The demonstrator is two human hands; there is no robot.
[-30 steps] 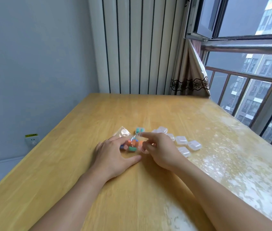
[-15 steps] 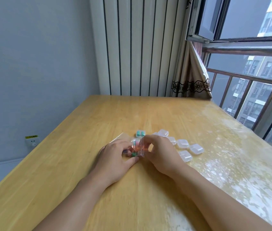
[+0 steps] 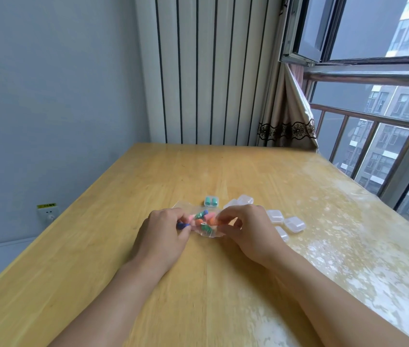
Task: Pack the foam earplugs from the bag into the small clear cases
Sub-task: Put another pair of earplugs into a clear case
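Both hands pinching clear bag [image 3: 204,222] of coloured earplugs mid wooden table [image 3: 148,186], left hand [image 3: 163,234] w/ curled fingers at bag's left end, right hand [image 3: 246,231] at right end; filled case [image 3: 211,201] just behind bag, empty cases [image 3: 293,224] right of it; grey wall [image 3: 55,96] left of table, window w/ railing [image 3: 373,118] right.

Small clear plastic bag [image 3: 204,222], crumpled, held just above the desk between both hands, pinched at its left and right ends. Inside, foam earplugs [image 3: 202,220] in mixed colours: pink, orange, green, blue, all bunched together. Behind the bag, one closed case [image 3: 211,201] with two green earplugs inside, flat on the desk. To the right, several empty clear cases [image 3: 294,224], small and square with rounded corners, lying flat, close together, partly hidden behind the right hand.
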